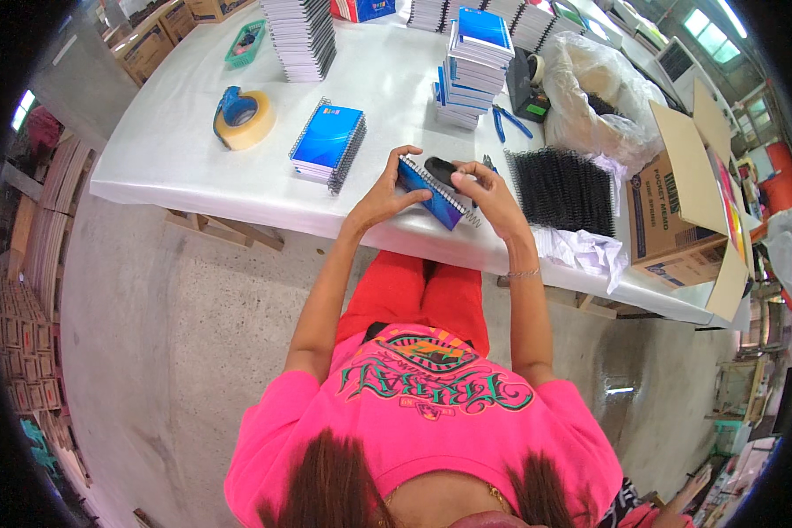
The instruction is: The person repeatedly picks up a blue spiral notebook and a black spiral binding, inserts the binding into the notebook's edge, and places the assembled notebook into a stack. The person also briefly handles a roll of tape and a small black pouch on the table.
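Observation:
A small blue spiral notebook (429, 195) is tilted up at the table's near edge. My left hand (385, 195) is closed around its left end, thumb across the cover. Along its upper edge runs the wire binding, and a loose coil end (473, 218) sticks out past the right corner. My right hand (495, 201) is at that edge, thumb and forefinger bent together; what they pinch is unclear. Just behind the notebook, touching or close to the right fingertips, is a dark oval object (440, 169). Left of my hands lies a short stack of blue spiral notebooks (330, 136).
Black coils (561, 192) lie in a pile on the right, beside an open carton (678, 220). Blue-handled pliers (512, 123) rest near a taller notebook stack (473, 75). A tape roll (253, 123) is at left. Another person's hand (688, 488) shows at lower right.

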Motion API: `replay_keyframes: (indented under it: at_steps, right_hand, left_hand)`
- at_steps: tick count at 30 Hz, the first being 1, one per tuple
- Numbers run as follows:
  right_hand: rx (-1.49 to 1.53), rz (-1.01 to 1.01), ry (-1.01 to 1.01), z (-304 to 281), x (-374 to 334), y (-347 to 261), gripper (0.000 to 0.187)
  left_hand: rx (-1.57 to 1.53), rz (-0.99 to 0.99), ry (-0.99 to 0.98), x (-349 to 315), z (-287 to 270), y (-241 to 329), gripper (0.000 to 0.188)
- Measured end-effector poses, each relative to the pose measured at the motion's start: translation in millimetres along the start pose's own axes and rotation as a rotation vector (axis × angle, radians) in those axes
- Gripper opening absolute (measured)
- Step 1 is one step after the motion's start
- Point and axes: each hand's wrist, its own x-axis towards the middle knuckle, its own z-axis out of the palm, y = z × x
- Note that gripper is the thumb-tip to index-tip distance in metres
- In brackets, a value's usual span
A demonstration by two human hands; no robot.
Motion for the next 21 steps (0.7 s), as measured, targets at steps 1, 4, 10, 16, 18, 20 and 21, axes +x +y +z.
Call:
replay_keyframes:
  at_steps: [1,4,10,16,18,20,21]
  right_hand:
    - [0.065,-0.014,-0.025,2,5,-2,0.028]
    - [-0.024,-0.088,0.010,6,26,-6,0.033]
    - [-0.596,-0.231,0.419,-25,36,18,0.049]
    - [-1.193,-0.038,0.583,2,-1,47,0.067]
    - [-1.186,-0.053,0.620,1,2,65,0.067]
    - [-1.158,-0.047,0.616,-5,4,70,0.064]
    - [-1.106,-0.035,0.613,-7,4,68,0.063]
  left_hand:
    - [-0.010,0.011,0.008,0,0,-1,0.084]
    - [-0.002,0.027,0.111,1,3,-1,0.075]
    - [-0.028,0.005,0.434,-8,12,-4,0.049]
    - [-0.023,-0.001,0.545,-17,21,-1,0.037]
    - [0.005,0.039,0.587,-13,26,12,0.030]
    - [-0.012,0.012,0.594,-13,23,14,0.026]
    - [-0.018,0.012,0.581,-14,20,15,0.025]
